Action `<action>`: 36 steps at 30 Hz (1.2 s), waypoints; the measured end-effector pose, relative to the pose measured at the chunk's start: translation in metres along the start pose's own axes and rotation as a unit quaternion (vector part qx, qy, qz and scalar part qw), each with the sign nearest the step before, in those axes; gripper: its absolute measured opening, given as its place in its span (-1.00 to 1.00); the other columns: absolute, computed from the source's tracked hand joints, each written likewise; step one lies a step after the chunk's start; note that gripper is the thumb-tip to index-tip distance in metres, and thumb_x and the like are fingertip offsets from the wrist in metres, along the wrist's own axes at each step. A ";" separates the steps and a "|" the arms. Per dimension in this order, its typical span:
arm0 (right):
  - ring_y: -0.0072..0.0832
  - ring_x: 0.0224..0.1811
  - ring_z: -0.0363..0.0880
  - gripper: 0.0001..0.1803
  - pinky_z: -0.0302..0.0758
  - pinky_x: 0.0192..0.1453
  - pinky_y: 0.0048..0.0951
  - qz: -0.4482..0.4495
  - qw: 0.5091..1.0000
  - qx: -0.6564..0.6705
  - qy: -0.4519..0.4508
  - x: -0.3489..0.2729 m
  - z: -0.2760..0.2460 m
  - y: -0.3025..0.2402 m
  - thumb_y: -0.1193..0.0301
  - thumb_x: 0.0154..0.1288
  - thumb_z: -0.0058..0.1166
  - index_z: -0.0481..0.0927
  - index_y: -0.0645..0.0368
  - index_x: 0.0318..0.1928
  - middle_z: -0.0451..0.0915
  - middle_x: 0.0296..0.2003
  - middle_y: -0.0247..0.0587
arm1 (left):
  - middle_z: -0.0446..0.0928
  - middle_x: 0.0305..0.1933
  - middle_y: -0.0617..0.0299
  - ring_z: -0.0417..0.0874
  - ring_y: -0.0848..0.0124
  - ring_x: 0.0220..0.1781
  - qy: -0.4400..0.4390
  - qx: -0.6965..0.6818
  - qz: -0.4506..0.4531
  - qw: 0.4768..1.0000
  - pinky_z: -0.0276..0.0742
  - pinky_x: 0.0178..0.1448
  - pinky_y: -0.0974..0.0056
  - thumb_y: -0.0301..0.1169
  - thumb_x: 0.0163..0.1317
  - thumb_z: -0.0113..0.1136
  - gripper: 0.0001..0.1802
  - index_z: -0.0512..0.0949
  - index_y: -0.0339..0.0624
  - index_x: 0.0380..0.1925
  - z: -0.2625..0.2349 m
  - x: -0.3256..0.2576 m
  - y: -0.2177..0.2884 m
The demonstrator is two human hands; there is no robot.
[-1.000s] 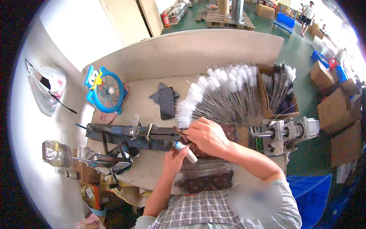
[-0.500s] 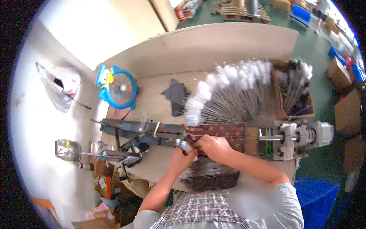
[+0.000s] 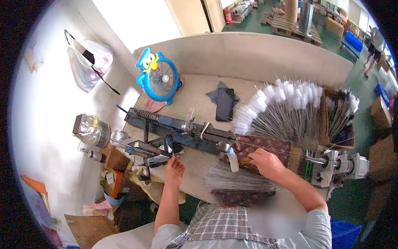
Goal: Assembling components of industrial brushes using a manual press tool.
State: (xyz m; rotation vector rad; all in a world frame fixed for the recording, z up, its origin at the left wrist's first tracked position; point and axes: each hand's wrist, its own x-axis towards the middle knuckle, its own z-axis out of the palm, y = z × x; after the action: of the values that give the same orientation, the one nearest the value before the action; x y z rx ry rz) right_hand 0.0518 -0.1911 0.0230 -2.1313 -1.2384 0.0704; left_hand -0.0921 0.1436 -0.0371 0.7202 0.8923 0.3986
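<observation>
My left hand (image 3: 175,169) is at the dark metal frame (image 3: 155,153) at the left, its fingers curled and the tips together; what they pinch is too small to make out. My right hand (image 3: 268,164) is closed around a small brownish-yellow piece (image 3: 246,160) whose kind I cannot tell. It is just above a bundle of thin straight wires (image 3: 236,178). Between my hands, a white, bottle-like handle (image 3: 233,159) hangs from the long black bench fixture (image 3: 178,133). Thin wires (image 3: 273,147) stretch from that fixture toward the metal spindle (image 3: 317,160) at the right.
White-tipped wire brushes (image 3: 286,101) lie fanned out behind my right hand, next to a cardboard box (image 3: 340,141) of darker ones. A blue toy-shaped fan (image 3: 161,79) and a black phone (image 3: 225,104) are farther back. A low panel (image 3: 248,54) borders the table.
My left hand has left the middle of the fixture and moved left to the metal frame. My right hand is now slightly away from the fixture with the brownish-yellow piece. The view has shifted.
</observation>
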 end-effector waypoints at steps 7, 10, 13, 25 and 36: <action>-0.20 -0.28 0.55 -0.71 0.52 -0.16 -0.26 0.070 0.997 0.016 -0.034 -0.005 -0.025 -0.019 0.55 0.04 0.03 0.53 0.19 -0.15 0.51 -0.25 -0.15 | 0.42 -0.54 0.37 0.42 0.52 -0.50 0.014 -0.082 0.035 0.996 0.35 -0.38 0.39 -0.33 0.11 0.18 -0.86 0.49 -0.13 -0.45 0.000 0.013 -0.019; -0.19 -0.32 0.53 -0.76 0.51 -0.21 -0.28 0.030 0.998 0.003 0.062 -0.007 -0.048 -0.019 0.51 0.04 0.14 0.58 0.21 -0.20 0.55 -0.33 -0.14 | 0.44 -0.54 0.31 0.42 0.52 -0.51 -0.113 0.038 0.116 0.986 0.33 -0.39 0.39 -0.41 0.10 0.16 -0.91 0.49 -0.18 -0.45 0.032 -0.023 -0.046; -0.17 -0.24 0.56 -0.82 0.49 -0.21 -0.28 0.055 0.987 -0.034 0.146 0.007 -0.065 -0.016 0.43 0.04 0.16 0.62 0.15 -0.29 0.59 -0.43 -0.17 | 0.48 -0.52 0.25 0.44 0.49 -0.51 -0.228 0.343 0.266 0.872 0.35 -0.38 0.38 -0.46 0.14 0.12 -0.92 0.51 -0.25 -0.42 0.096 -0.085 -0.075; -0.20 -0.31 0.57 -0.78 0.49 -0.20 -0.29 0.146 0.975 0.074 0.153 -0.027 -0.072 0.005 0.34 0.02 0.21 0.64 0.16 -0.30 0.60 -0.42 -0.13 | 0.54 -0.44 0.27 0.46 0.60 -0.48 -0.348 0.148 0.020 0.926 0.36 -0.39 0.49 -0.40 0.28 0.05 -0.84 0.54 -0.26 -0.29 0.185 -0.102 -0.132; -0.30 -0.36 0.47 -0.82 0.42 -0.21 -0.30 0.045 0.988 -0.024 0.146 -0.021 -0.075 0.003 0.33 0.02 0.19 0.63 0.08 -0.33 0.51 -0.50 -0.29 | 0.51 -0.45 0.28 0.47 0.54 -0.51 -0.239 0.127 0.054 0.961 0.40 -0.44 0.44 -0.36 0.23 0.11 -0.85 0.52 -0.23 -0.32 0.183 -0.103 -0.112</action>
State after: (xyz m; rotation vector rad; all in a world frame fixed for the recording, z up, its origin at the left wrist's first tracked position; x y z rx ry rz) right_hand 0.0691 -0.2473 0.0736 -2.1463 -0.9823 -0.2283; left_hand 0.0001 -0.0689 0.0173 1.0516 0.4481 0.1906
